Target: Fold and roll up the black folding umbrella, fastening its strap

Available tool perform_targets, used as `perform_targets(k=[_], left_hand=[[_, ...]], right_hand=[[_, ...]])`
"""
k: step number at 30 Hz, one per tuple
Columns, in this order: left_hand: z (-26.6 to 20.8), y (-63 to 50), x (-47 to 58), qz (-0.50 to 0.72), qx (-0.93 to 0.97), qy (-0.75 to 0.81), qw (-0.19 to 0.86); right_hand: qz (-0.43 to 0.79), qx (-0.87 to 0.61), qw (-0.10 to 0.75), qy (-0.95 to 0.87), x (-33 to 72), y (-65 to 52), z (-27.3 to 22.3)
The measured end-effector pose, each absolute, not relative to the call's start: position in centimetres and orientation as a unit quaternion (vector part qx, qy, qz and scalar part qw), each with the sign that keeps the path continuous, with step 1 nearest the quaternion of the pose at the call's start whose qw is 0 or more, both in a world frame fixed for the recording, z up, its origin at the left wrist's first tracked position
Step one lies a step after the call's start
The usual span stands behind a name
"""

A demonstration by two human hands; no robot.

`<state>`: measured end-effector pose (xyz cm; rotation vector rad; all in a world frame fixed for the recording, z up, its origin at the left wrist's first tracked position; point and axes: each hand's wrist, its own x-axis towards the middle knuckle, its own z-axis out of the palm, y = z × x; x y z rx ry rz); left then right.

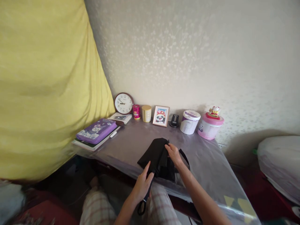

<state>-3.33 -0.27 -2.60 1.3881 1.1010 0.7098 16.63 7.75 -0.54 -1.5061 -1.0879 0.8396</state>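
A black folded umbrella (pixel 153 153) lies at the near edge of the desk (pixel 203 162), which is covered in clear plastic. My left hand (pixel 142 184) grips its lower end, where a wrist strap loop (pixel 142 207) hangs below the desk edge. My right hand (pixel 173 153) pinches the black fabric near the top of the umbrella. More black fabric and a strap (pixel 185 157) are bunched under my right wrist.
Along the wall stand a round clock (pixel 123 103), a red tin (pixel 136 112), a tan tin (pixel 146 113), a panda picture frame (pixel 161 116), a small black device (pixel 174 120), a white tub (pixel 189 122) and a pink tub (pixel 209 126). A purple case (pixel 96 130) lies on books at left. A yellow curtain (pixel 47 87) hangs left.
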Motion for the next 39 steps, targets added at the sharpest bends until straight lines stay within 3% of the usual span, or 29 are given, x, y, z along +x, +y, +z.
perform_targets(k=[10,18,24,30,39], left_hand=[[-2.2,-0.2,-3.5,0.284,0.610,0.474,0.567],[-2.4,-0.1,-3.6,0.269,0.620,0.494,0.547],[-2.4,-0.3,-3.5,0.280,0.657,0.497,0.494],[-2.5,-0.3,-3.3,0.265,0.681,0.469,0.496],[-2.3,-0.1,-3.4,0.253,0.657,0.472,0.530]], right_hand=[[0.377,-0.585,0.486,-0.529,15.2,8.9,-0.9],[0.076,-0.517,0.401,-0.752,13.5,5.6,-1.4],[0.017,-0.520,0.357,-0.776,11.8,3.2,-1.3],[0.008,-0.527,0.357,-0.772,11.6,3.3,-1.6],[0.040,-0.465,0.448,-0.763,13.7,2.3,-2.3]])
